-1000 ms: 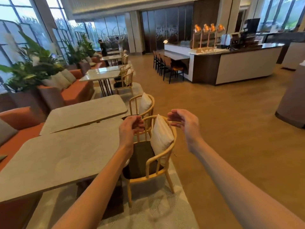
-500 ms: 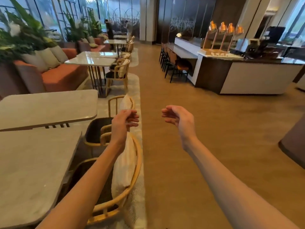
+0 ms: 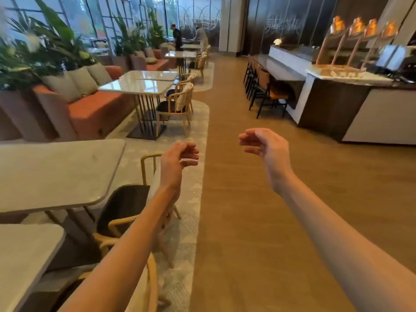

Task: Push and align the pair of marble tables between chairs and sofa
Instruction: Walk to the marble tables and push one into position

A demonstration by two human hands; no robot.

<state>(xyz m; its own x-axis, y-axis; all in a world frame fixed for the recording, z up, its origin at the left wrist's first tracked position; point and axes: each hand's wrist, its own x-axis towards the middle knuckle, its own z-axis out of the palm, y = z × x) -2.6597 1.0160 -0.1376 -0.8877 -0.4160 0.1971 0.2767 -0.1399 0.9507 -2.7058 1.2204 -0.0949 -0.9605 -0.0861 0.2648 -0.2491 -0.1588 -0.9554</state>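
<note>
Both hands have let go since the earlier frame — the left hand (image 3: 177, 163) no longer pinches the chair cushion. At lower left the two marble tables (image 3: 56, 174) stand apart, a gap between them. Mid-frame, the wooden chair (image 3: 126, 206) sits tucked at the far table's corner; left hand loosely curled, holding nothing. Right hand (image 3: 265, 146) likewise — over bare floor. Pushing a table now could jam it against that chair.

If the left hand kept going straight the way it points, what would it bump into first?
Probably nothing soon. The left hand hangs with loosely curled fingers, holding nothing, above the rug's edge, aimed down the aisle. The next wooden chair stands ahead and slightly left; depth is hard to judge.
</note>
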